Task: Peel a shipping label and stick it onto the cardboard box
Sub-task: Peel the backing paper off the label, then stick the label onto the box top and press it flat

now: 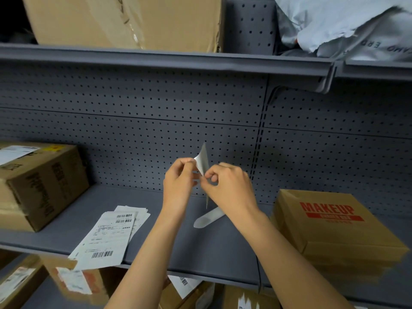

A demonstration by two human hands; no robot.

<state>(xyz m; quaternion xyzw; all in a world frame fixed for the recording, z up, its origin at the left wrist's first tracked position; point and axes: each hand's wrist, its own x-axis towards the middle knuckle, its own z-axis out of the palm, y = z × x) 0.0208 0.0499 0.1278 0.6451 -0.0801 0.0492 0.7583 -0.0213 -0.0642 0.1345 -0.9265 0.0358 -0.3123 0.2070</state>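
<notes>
Both hands hold a white shipping label [202, 161] edge-on above the grey shelf. My left hand [178, 181] pinches its curled upper corner. My right hand [229, 186] pinches the sheet just below, fingers closed on its edge. A thin strip of the sheet hangs down between the hands. A flat cardboard box [334, 224] printed "MAKEUP" in red sits on the shelf to the right of my right forearm. A stack of printed shipping labels [111, 235] with barcodes lies on the shelf at lower left, overhanging the front edge.
A curled white backing sheet [208, 217] lies on the grey shelf [178, 248] under my hands. A labelled brown carton [38, 184] stands at left. Pegboard backs the shelf. A large carton [124, 21] and grey mailer bags [343, 23] fill the upper shelf. Labelled boxes sit below.
</notes>
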